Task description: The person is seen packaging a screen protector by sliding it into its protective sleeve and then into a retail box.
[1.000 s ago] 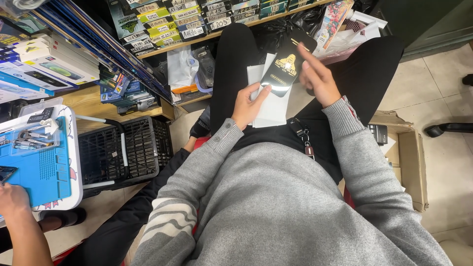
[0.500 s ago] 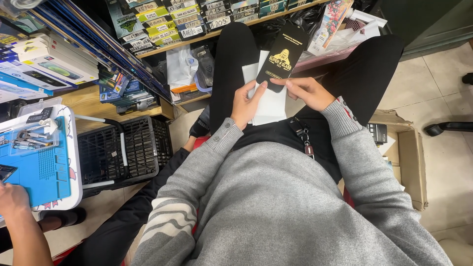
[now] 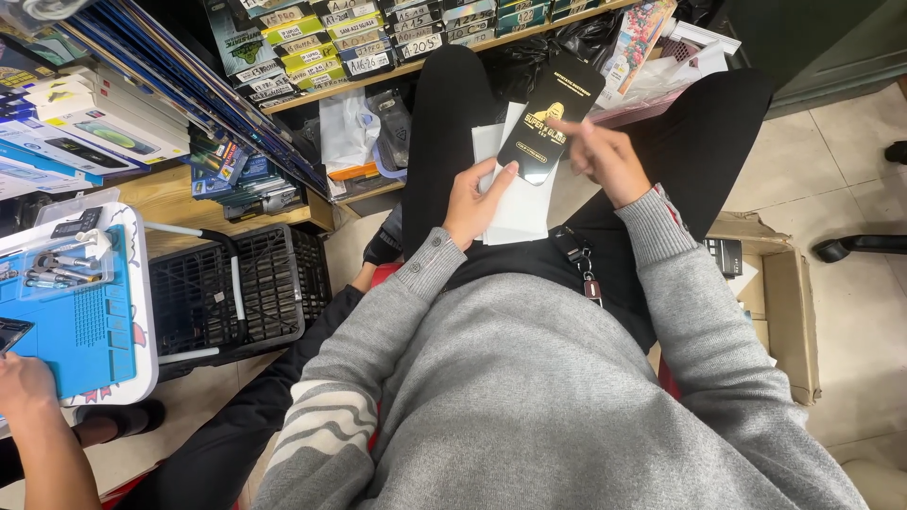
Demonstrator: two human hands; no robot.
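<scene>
Seated, seen from above, you hold a black packet with a yellow emblem just above the centre of the frame, over your lap in black trousers. Your left hand is closed on it, the thumb pressed to its lower rounded end, and beneath it the same hand holds a few white sleeves fanned against your left thigh. Your right hand sits just right of the packet, fingers loosely curled and blurred, their tips at the packet's right edge; whether they grip it cannot be told from this view.

A black key fob hangs at your waist, below the sleeves. Across the top of the frame runs a wooden shelf packed with small boxes carrying yellow and white labels. At upper left lie flat white boxes picturing phones. Below them, at left centre, stands a black plastic basket with a pale handle. At the far left edge a white-rimmed table carries a blue mat and a clear tray of metal tools; another person's hand rests at its near corner. An open cardboard box sits on the tiled floor at right
</scene>
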